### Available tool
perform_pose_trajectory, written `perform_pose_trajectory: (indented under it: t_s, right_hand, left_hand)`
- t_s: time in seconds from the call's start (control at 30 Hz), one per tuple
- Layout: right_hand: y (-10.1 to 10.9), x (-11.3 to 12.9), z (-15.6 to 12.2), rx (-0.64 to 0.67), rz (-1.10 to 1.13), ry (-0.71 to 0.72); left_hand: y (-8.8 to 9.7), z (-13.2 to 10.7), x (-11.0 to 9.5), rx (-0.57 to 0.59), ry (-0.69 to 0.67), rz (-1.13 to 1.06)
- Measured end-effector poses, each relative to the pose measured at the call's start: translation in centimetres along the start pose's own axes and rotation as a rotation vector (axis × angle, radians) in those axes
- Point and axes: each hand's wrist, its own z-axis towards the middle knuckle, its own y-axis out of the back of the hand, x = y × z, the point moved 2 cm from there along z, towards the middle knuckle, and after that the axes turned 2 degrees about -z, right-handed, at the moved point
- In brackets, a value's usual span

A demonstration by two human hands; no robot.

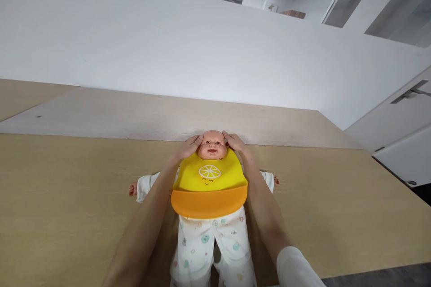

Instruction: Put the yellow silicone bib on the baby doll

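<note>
"Where did the baby doll lie?"

"Face-up at twelve o'clock on the wooden tabletop, wearing a yellow silicone bib."

"Fingers?"

"The left hand and right hand grasped its head gently, neither clenched."

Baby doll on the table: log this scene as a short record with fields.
Left hand: cupping one side of the baby doll's head
Right hand: cupping the other side
Doll pose: on its back, face up, arms spread
Bib: yellow silicone bib with orange catch pocket, citrus-slice print
Clothing: white patterned outfit
Surface: light wood table
Beyond: white partition wall
</note>
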Motion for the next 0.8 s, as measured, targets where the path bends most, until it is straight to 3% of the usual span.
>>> perform_pose_trajectory:
  t_s: [0.6, 0.8]
  right_hand:
    - [0.22, 0.66, -0.52, -0.023, -0.057, -0.009]
    - [-0.04, 0.39, -0.49, -0.095, -0.156, -0.063]
  left_hand:
    - [-0.13, 0.14, 0.55, 0.027, -0.01, -0.05]
    - [-0.22, -0.14, 0.22, 0.021, -0.032, -0.026]
